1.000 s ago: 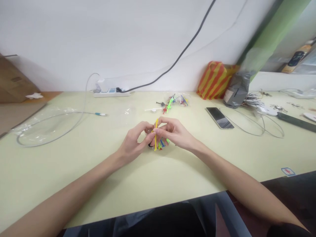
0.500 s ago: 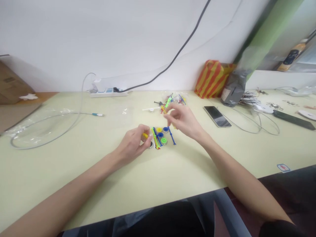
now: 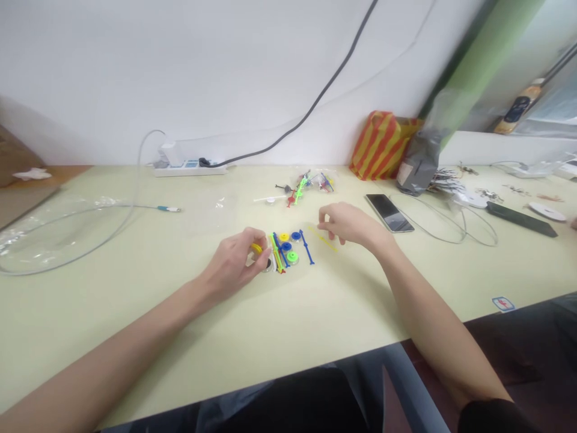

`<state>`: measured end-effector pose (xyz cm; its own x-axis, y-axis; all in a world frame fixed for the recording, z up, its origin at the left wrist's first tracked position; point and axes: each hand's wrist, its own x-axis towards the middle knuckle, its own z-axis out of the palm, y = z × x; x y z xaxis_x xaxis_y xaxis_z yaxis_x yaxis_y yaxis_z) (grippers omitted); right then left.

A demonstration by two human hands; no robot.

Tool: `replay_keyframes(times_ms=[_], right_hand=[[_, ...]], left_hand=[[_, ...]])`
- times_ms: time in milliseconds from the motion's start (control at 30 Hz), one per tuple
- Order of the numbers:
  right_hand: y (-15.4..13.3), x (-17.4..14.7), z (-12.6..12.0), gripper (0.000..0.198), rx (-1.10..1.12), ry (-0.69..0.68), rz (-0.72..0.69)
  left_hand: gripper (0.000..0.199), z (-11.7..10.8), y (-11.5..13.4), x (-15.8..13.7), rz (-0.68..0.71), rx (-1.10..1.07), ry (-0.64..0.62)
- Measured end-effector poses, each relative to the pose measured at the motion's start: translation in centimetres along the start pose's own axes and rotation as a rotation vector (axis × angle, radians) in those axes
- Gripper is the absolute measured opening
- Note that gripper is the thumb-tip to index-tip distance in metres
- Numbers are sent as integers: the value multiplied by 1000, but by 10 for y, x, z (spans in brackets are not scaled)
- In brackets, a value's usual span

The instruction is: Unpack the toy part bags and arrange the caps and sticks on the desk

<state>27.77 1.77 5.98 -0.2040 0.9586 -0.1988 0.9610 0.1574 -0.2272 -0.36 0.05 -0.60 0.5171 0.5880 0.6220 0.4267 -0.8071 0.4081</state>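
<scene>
My left hand is closed, pinching a yellow round plastic piece that its fingers partly cover. Just right of it is a group of parts: a bright green stick, blue, red and white sticks, a yellow disc, blue discs and a green disc. One blue stick lies apart on the right. Beside it is a thin, blurred yellow stick, just below the fingertips of my right hand. The right fingers are loosely bent and apart, with nothing visible between them.
Behind the hands lies a pile of coloured parts with clear plastic. A phone and a striped bag are on the right. A power strip stands by the wall, with a grey cable leftward on the table.
My right hand has let go of the yellow stick, which now slants beside the blue stick. The hand has shifted slightly down and right. My left hand still holds the yellow round piece.
</scene>
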Motion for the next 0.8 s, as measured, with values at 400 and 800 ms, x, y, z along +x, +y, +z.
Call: replay_keyframes(times_ms=[400, 800], right_hand=[[5, 9, 12, 15, 2, -21, -158], [-5, 10, 19, 15, 18, -39, -284]], left_hand=[[8, 0, 1, 1, -31, 1, -11], [7, 2, 0, 0, 0, -17, -15]])
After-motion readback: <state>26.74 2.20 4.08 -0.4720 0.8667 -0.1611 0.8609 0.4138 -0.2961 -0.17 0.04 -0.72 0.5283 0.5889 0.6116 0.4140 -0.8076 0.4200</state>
